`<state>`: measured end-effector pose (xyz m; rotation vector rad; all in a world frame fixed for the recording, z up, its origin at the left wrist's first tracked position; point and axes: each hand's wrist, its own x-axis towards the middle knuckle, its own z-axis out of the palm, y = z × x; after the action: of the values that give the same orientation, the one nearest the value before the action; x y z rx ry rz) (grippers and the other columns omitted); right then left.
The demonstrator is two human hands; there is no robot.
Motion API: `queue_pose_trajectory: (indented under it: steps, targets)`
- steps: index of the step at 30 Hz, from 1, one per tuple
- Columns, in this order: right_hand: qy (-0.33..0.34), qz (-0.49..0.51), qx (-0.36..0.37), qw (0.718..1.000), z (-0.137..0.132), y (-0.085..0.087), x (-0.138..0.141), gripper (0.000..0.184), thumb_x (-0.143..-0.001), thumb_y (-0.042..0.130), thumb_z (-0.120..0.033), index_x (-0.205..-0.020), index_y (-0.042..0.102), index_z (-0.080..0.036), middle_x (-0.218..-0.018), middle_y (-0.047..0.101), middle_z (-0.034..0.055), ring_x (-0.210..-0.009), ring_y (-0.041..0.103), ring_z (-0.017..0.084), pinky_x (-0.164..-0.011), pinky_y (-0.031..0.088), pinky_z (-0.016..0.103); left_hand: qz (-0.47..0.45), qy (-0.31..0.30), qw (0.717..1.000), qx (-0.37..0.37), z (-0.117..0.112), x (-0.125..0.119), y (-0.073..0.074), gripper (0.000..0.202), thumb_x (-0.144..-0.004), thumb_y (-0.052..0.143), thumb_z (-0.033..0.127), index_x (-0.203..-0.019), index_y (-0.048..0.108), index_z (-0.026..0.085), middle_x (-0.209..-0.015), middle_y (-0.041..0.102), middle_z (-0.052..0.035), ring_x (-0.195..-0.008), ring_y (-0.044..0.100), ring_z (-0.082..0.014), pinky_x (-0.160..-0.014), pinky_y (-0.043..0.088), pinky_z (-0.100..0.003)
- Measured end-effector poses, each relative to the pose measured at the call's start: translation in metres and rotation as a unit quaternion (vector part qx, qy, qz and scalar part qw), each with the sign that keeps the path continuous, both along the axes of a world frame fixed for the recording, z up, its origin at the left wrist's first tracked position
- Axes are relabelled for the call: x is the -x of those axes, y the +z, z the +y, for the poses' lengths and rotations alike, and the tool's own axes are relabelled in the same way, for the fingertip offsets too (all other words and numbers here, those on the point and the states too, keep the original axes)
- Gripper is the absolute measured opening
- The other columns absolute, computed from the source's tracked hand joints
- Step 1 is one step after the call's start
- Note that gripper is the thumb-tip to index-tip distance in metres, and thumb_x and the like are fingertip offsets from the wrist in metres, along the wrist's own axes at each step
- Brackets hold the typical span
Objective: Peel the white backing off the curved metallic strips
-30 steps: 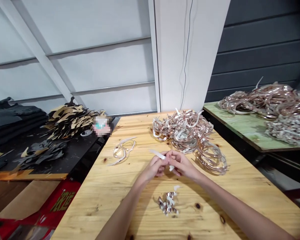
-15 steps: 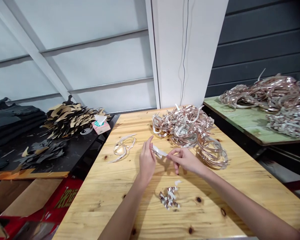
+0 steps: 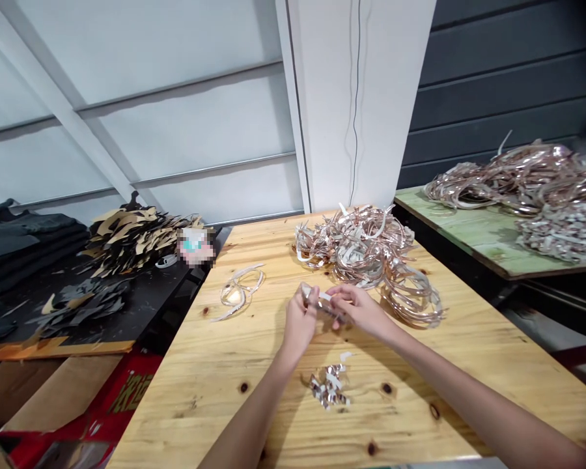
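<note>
My left hand (image 3: 300,321) and my right hand (image 3: 359,307) meet over the middle of the wooden table (image 3: 449,365). Both pinch the same short shiny strip (image 3: 322,301), one at each end. Just below the hands lies a small heap of cut strip scraps (image 3: 329,384). Behind the right hand sits a big tangle of rose-gold strips (image 3: 366,251). A few loose pale strips (image 3: 237,293) lie to the left of my left hand.
A black table on the left carries tan and dark cut pieces (image 3: 131,238) and folded dark cloth (image 3: 14,234). A green-topped table at the right holds more strip tangles (image 3: 527,179). A white pillar (image 3: 356,98) stands behind. A red box (image 3: 122,397) sits below the table's left edge.
The hands had drawn apart half a second ago with the strip stretched between them. They are now close together again, both gripping it.
</note>
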<state>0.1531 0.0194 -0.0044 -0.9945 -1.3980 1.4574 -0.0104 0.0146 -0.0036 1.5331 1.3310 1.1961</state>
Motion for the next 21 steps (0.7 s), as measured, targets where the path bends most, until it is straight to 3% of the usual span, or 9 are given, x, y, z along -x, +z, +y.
queue_pose_trajectory:
  steps: [2,4,9,13,17,21]
  targets:
    - [-0.011,-0.006,0.025,1.000,0.002,-0.003,0.000,0.030,-0.082,0.068,-0.041,-0.098,0.060,-0.017,-0.074,0.070,-0.0002,-0.049,0.069,0.016,-0.044,0.049,0.024,0.056,0.010,0.996,-0.063,-0.004,0.000,0.003,0.035,-0.098,0.051,0.050,-0.079,0.048,0.021,-0.066,0.049,0.0034,-0.060,0.048,-0.0124,-0.061,0.037,-0.026]
    - [-0.003,-0.023,0.036,0.999,0.003,-0.005,-0.001,0.023,-0.081,0.066,-0.038,-0.088,0.060,-0.016,-0.068,0.069,0.0001,-0.047,0.067,0.015,-0.042,0.047,0.023,0.081,0.008,0.994,-0.079,-0.008,0.000,0.005,0.035,-0.099,0.050,0.049,-0.078,0.047,0.021,-0.065,0.049,0.0036,-0.060,0.047,-0.0128,-0.062,0.037,-0.026]
    - [0.029,-0.054,-0.002,0.998,-0.001,0.001,-0.003,0.021,-0.085,0.061,-0.037,-0.080,0.060,-0.017,-0.061,0.066,-0.0014,-0.042,0.062,0.013,-0.034,0.033,0.019,0.063,0.029,0.997,-0.040,-0.009,0.000,0.001,0.045,-0.098,0.047,0.058,-0.076,0.052,0.020,-0.064,0.055,0.0011,-0.058,0.048,-0.0138,-0.058,0.036,-0.027]
    - [0.032,-0.018,-0.070,0.997,-0.008,0.011,-0.003,0.021,-0.089,0.062,-0.039,-0.084,0.060,-0.018,-0.061,0.063,-0.0027,-0.044,0.059,0.011,-0.037,0.034,0.019,0.123,0.036,0.992,0.002,-0.006,0.004,0.001,0.063,-0.099,0.039,0.065,-0.055,0.049,0.020,-0.049,0.049,-0.0002,-0.050,0.046,-0.0147,-0.057,0.034,-0.029]
    - [0.039,-0.006,-0.116,0.993,-0.013,0.017,-0.003,0.023,-0.093,0.061,-0.038,-0.081,0.059,-0.019,-0.060,0.061,-0.0030,-0.050,0.058,0.011,-0.048,0.043,0.022,0.121,-0.051,0.990,-0.047,-0.009,0.005,0.007,0.050,-0.101,0.039,0.059,-0.069,0.051,0.021,-0.058,0.051,0.0011,-0.058,0.047,-0.0158,-0.059,0.034,-0.028]
    - [0.045,-0.013,-0.121,0.992,-0.017,0.020,-0.003,0.023,-0.093,0.063,-0.039,-0.081,0.061,-0.019,-0.063,0.061,-0.0020,-0.052,0.057,0.012,-0.050,0.043,0.023,0.090,-0.161,0.981,-0.066,-0.014,0.005,0.010,0.042,-0.103,0.039,0.052,-0.078,0.052,0.021,-0.069,0.056,-0.0007,-0.065,0.050,-0.0162,-0.063,0.037,-0.028]
